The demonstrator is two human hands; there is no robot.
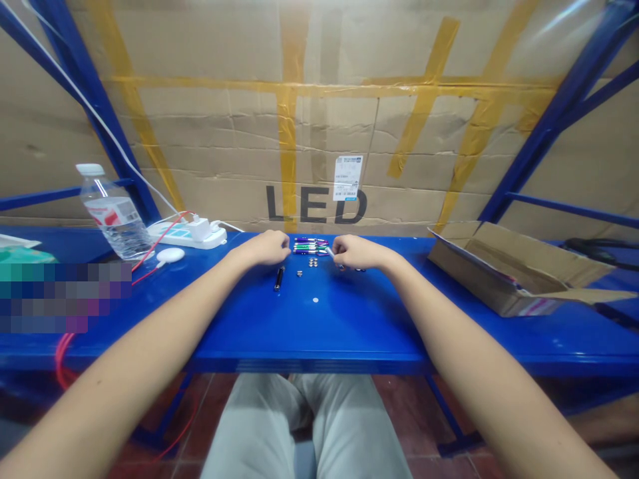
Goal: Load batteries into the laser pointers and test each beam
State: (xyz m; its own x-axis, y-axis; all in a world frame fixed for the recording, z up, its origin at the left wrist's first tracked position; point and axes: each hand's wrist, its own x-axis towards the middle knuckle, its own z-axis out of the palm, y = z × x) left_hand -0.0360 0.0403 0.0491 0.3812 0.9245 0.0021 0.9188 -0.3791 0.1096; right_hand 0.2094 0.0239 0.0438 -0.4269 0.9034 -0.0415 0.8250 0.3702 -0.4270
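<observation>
Handling pens (309, 247) seems underway; next, careful pinching is called for. Whether left hand (268, 247) or right hand (355, 251) grasps anything cannot be told.

The surface (319, 332) is smooth and faintly glossy. Near its far edge, the pens (310, 247) have a shiny, metallic-looking finish, like the small pieces (313, 260) beside them. Toward its right edge, the box (469, 278) is matt cardboard; toward its left, the bottle (117, 219) is clear, glossy plastic.

It looks like a workshop, with a blue metal workbench (319, 329) across the middle and taped LED-marked cardboard (239, 150) filling the upper frame.
</observation>
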